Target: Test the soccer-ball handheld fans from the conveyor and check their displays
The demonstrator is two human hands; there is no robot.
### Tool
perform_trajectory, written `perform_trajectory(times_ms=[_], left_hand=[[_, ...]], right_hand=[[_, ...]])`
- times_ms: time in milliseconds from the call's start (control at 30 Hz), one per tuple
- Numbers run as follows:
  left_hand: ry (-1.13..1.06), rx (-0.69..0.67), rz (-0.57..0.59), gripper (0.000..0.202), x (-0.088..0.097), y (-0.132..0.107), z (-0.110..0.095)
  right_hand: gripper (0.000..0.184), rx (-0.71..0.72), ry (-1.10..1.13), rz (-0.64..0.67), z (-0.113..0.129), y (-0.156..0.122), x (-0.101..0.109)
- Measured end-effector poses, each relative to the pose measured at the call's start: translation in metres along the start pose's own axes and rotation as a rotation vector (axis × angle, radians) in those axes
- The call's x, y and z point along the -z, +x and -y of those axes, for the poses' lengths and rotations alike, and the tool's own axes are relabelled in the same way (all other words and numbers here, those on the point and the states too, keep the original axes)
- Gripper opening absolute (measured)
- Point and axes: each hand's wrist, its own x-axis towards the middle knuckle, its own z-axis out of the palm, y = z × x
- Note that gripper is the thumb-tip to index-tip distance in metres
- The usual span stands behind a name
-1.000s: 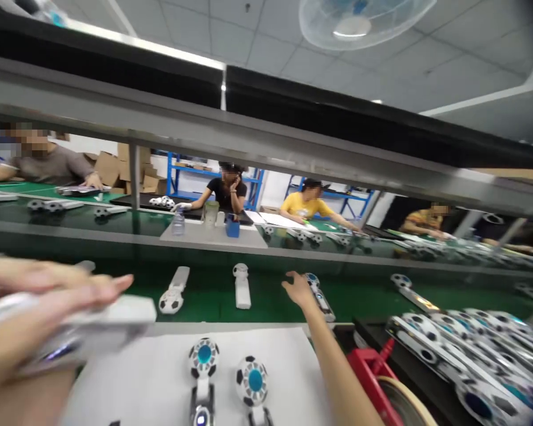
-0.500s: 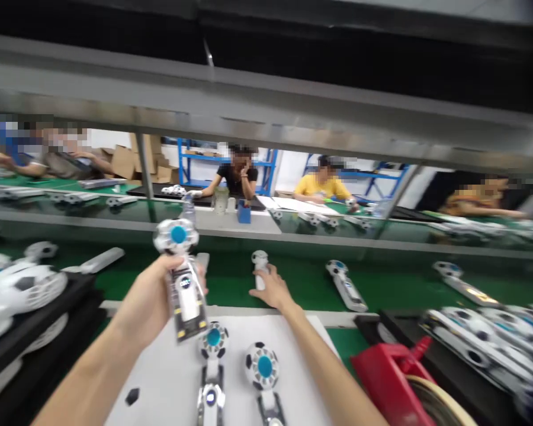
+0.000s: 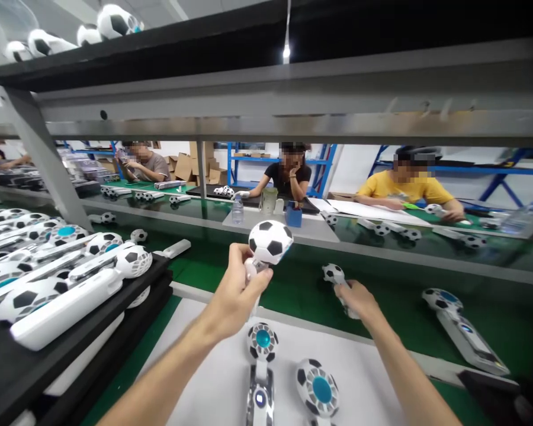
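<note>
My left hand (image 3: 240,290) is closed round the neck of a handheld fan (image 3: 272,241) with a football-patterned head, raised above the white work surface (image 3: 195,337). Its ball back faces me. On the green conveyor belt, my right hand (image 3: 359,299) grips the handle of another football-headed fan (image 3: 334,273), which lies on the belt. Below my hands, one fan with a turquoise centre (image 3: 263,338) and a lit display lies on the white surface. Beside it, a second such fan (image 3: 322,389) is cut off by the bottom edge of the view.
On the left, black trays (image 3: 151,284) hold many football fans. Another fan (image 3: 466,334) lies on the belt at right. A grey shelf beam (image 3: 266,89) crosses overhead. Across the line sit people, one in a yellow shirt (image 3: 408,189), behind a blue box (image 3: 294,214).
My left hand has turned its fan so the ball back shows instead of the turquoise centre. My right hand has closed on the belt fan's handle. The view has swung left.
</note>
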Motion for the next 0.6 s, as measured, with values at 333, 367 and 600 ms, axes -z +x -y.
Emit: perform_trajectory(times_ms=[333, 367, 600], left_hand=[[0.007, 0.058, -0.135, 0.041, 0.003, 0.033, 0.075], [0.008, 0.073, -0.145, 0.045, 0.005, 0.038, 0.088], [0.3, 0.195, -0.196, 0.037, 0.018, 0.069, 0.168]], right_hand=[[0.018, 0.1, 0.813, 0.273, 0.054, -0.062, 0.035], [0.019, 0.115, 0.863, 0.285, 0.059, -0.071, 0.041], [0.03, 0.217, 1.028, 0.274, 0.074, -0.121, 0.077]])
